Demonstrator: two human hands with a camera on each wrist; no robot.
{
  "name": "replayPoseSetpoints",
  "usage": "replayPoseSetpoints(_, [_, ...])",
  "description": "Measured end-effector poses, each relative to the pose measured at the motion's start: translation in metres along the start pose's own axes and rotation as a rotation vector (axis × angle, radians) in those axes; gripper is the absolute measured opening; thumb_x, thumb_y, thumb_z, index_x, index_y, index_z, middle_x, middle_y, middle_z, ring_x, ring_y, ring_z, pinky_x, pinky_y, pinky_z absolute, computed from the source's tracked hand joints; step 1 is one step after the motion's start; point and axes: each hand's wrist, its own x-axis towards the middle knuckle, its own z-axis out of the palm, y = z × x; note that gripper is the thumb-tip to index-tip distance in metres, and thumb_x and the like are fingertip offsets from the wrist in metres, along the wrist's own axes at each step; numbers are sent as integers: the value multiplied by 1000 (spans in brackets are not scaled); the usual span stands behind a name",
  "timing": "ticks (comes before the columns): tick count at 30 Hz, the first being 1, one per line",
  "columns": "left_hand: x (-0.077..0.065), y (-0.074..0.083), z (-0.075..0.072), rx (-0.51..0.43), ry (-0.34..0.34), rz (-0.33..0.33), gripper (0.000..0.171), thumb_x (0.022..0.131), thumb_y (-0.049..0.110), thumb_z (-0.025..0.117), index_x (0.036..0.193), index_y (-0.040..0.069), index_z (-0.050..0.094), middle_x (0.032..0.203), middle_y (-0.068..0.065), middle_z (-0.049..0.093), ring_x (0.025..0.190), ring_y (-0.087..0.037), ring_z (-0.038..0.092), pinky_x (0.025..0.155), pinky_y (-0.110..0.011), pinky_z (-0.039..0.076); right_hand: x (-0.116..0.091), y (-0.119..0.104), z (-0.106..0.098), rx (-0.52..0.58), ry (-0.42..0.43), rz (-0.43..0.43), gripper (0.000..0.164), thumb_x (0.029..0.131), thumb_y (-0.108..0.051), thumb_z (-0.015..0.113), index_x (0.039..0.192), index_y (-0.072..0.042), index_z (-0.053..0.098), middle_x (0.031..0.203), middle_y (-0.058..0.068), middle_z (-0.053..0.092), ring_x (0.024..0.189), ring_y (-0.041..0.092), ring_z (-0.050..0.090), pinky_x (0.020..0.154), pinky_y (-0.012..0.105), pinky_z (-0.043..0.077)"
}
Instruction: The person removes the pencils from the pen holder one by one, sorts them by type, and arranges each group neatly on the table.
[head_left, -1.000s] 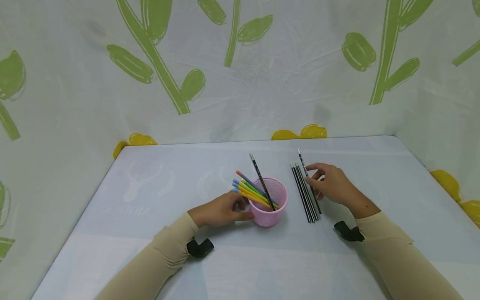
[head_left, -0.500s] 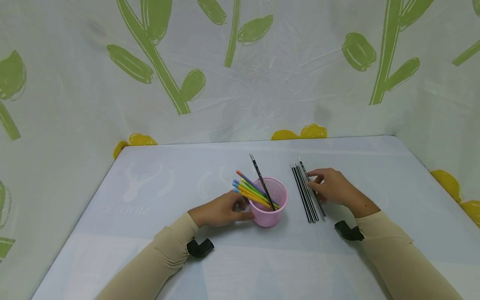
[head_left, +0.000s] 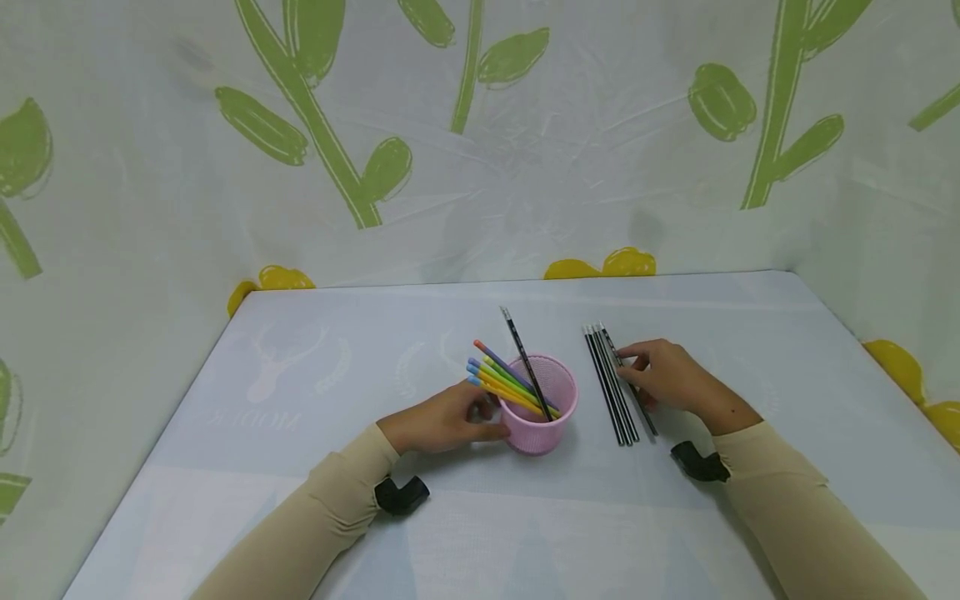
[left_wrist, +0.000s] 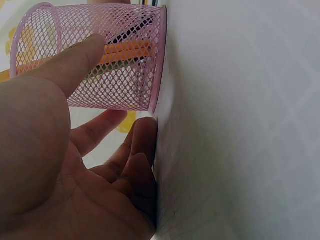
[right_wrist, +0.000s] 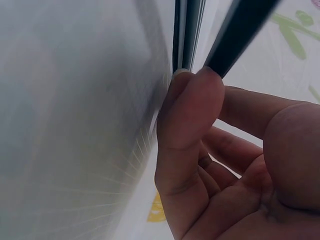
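A pink mesh pen cup [head_left: 534, 440] stands on the table, leaning sticks inside it. Thumb and index finger of my left hand [head_left: 441, 421] are set round its left side; in the left wrist view the thumb lies along the mesh. One black pencil [head_left: 516, 337] rises from the cup beside several slim sticks [head_left: 504, 383] in yellow, green and purple with differently coloured ends. To the right, my right hand [head_left: 670, 379] pinches another black pencil [head_left: 646, 415] between thumb and fingertips, low over the table. Several black pencils [head_left: 608, 385] lie side by side just left of it.
The white table [head_left: 480, 533] has faint printed patterns. Behind it hangs a pale curtain [head_left: 585, 183] with green plants and yellow shapes. A black wrist mount [head_left: 401, 497] sits at the left cuff, and a similar wrist mount [head_left: 699, 462] at the right one.
The right hand has lowered its pencil and drawn it slightly towards the person and to the right. The left hand and the cup have stayed where they were.
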Motion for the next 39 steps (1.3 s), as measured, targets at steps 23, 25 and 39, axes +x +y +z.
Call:
replayPoseSetpoints(23, [0, 2, 0, -3, -2, -14, 38, 94, 30, 71, 126, 19, 54, 115, -1, 55, 101, -16, 54, 86, -29, 48, 0, 1, 2, 10, -8, -13, 49, 99, -17, 62, 141, 4, 50, 101, 20, 68, 58, 14, 64, 58, 31, 55])
replayPoseSetpoints(25, [0, 1, 0, 2, 1, -9, 38, 94, 30, 71, 126, 19, 54, 115, 0, 55, 101, -15, 54, 86, -29, 48, 1, 1, 2, 9, -10, -12, 49, 99, -17, 62, 141, 4, 50, 102, 19, 68, 58, 14, 64, 58, 31, 55])
replayPoseSetpoints(39, [0, 0, -1, 17, 4, -13, 37, 94, 32, 71, 124, 19, 55, 114, 0, 57, 100, -15, 55, 85, -29, 48, 3, 2, 1, 4, -15, -28, 49, 99, -17, 61, 141, 5, 50, 101, 20, 68, 59, 15, 64, 59, 31, 55])
